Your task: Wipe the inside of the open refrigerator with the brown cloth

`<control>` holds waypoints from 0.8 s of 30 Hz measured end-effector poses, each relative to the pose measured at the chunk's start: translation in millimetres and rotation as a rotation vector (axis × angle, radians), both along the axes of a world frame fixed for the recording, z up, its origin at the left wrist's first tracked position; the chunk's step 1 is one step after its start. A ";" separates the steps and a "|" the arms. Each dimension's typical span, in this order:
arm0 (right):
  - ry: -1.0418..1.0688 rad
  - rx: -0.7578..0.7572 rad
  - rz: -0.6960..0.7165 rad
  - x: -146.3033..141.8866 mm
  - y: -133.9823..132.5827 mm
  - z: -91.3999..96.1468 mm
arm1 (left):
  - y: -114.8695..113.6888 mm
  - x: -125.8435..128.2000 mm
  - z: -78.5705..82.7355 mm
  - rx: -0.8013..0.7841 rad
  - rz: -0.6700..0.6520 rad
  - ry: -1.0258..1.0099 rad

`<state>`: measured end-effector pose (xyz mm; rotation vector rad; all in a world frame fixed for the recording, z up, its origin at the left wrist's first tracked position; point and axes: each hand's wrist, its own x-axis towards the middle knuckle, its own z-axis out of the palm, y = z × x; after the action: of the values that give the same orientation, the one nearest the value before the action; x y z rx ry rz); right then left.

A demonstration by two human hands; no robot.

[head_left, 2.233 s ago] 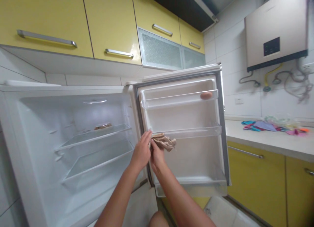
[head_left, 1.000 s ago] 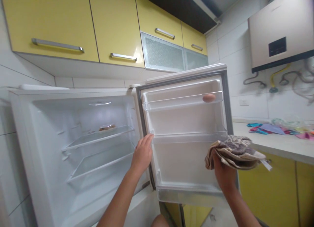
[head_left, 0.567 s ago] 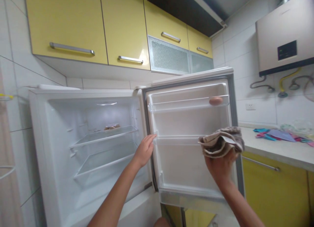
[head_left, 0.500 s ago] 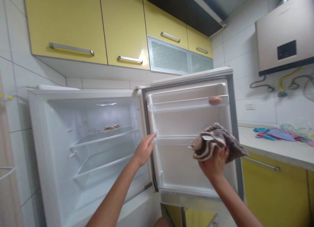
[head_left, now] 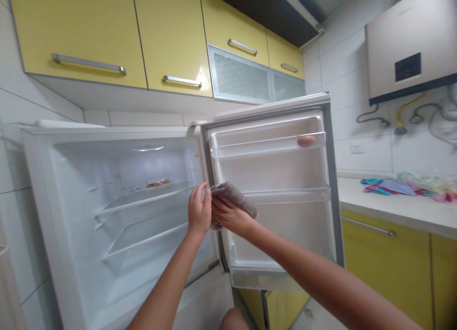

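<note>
A white fridge (head_left: pixel 43 177) stands open, its door (head_left: pixel 332 144) swung out to the right. My right hand (head_left: pixel 228 215) presses a grey-brown cloth (head_left: pixel 233 195) against the left end of the door's middle shelf (head_left: pixel 289 195), close to the hinge edge. My left hand (head_left: pixel 199 211) grips that hinge-side edge of the door, fingers curled round it, touching the cloth. A single egg (head_left: pixel 306 140) lies in the door's top shelf at the right end.
Glass shelves (head_left: pixel 143 196) inside the fridge hold one small brown item (head_left: pixel 157 182). Yellow wall cupboards (head_left: pixel 107 35) hang above. A white counter (head_left: pixel 392 206) with coloured bags (head_left: pixel 389 186) runs on the right over yellow base cupboards (head_left: pixel 389 268). A water heater (head_left: pixel 407 49) hangs on the tiled wall.
My right hand carried the cloth away to the right and held it up, then brought it back left onto the door shelf by the hinge. My left hand stayed on the door edge.
</note>
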<state>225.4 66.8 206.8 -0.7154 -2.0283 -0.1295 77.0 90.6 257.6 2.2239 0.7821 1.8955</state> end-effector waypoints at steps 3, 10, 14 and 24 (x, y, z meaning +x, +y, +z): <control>0.115 -0.083 0.125 -3.2 4.6 -4.5 | -4.1 6.1 1.0 0.089 0.044 0.113; -0.304 0.165 -0.220 51.4 -41.6 -24.4 | -0.3 11.5 -10.7 0.074 -0.008 0.338; -0.519 0.306 -0.539 102.6 -88.0 -42.3 | 7.3 8.9 -19.9 0.042 -0.028 0.407; 0.007 0.576 -1.165 191.6 -145.4 -80.9 | 19.4 11.1 -23.9 0.152 -0.008 0.460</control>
<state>417.1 -78.7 125.9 -1.3862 -1.2125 -1.2987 88.1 110.0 233.7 2.8016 0.6957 1.4961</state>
